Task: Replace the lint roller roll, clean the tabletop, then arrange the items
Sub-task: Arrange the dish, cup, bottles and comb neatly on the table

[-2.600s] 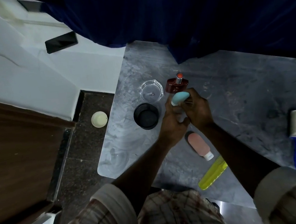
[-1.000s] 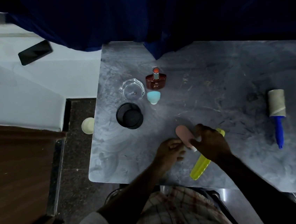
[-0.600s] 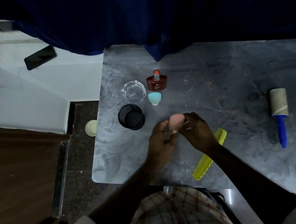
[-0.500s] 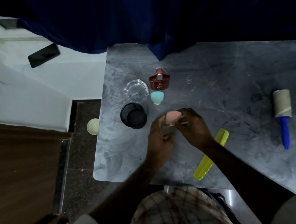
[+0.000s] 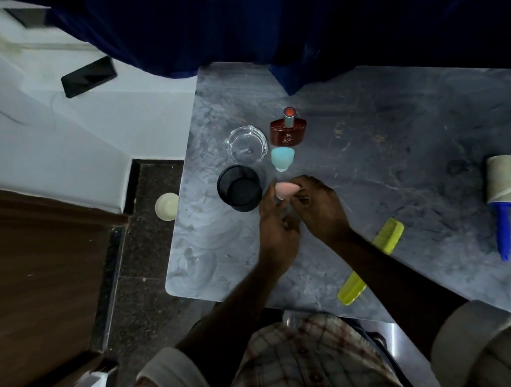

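Note:
Both my hands hold a small pink bottle (image 5: 286, 189) just right of the black mesh cup (image 5: 240, 188). My right hand (image 5: 320, 208) grips its right end and my left hand (image 5: 278, 228) touches its underside from the left. A light blue bottle (image 5: 281, 157) stands behind it, with a dark red perfume bottle (image 5: 288, 129) and a clear glass dish (image 5: 245, 145) farther back. A yellow-green comb (image 5: 372, 264) lies near the front edge, partly under my right forearm. The lint roller (image 5: 502, 199), blue handle and paper roll, lies at the right.
The grey marble tabletop (image 5: 401, 152) has a rounded front left corner. A dark blue curtain (image 5: 261, 19) hangs behind it. A black phone (image 5: 88, 76) lies on the white ledge at the left. A small cream cup (image 5: 167, 206) sits on the dark floor.
My hands set the blue bottle down by the perfume, then picked the pink bottle up from near the comb and carried it back toward the black cup.

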Action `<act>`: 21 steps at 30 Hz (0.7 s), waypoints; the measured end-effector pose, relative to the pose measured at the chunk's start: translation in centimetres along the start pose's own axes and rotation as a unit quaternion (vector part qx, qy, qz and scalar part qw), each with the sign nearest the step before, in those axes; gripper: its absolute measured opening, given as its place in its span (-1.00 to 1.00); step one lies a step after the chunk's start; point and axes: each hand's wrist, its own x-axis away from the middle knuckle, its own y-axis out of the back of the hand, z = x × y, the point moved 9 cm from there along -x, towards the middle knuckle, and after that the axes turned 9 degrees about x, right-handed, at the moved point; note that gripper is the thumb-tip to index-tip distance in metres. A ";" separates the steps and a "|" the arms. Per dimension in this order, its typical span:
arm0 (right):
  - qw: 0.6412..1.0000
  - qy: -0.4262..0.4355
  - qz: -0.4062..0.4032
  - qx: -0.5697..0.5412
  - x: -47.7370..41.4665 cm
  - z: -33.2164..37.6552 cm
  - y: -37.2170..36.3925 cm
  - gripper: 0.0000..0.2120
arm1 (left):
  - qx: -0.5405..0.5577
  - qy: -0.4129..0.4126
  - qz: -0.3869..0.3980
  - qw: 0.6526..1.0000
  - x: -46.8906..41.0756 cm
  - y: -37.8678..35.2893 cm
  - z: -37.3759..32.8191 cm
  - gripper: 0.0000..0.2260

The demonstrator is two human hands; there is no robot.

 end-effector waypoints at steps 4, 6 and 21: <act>1.000 -0.012 0.008 0.015 -0.1 -0.2 -0.5 -0.70 | 0.023 0.009 0.000 1.000 0.0 -0.1 0.5 -0.40; 1.000 -0.006 0.006 0.019 0.0 -0.1 -0.6 -0.71 | 0.013 0.013 0.005 1.000 -0.1 0.0 1.0 -0.39; 1.000 -0.013 0.007 0.026 0.6 0.4 -0.3 -0.70 | -0.052 -0.056 0.014 0.997 -0.1 0.0 0.7 -0.53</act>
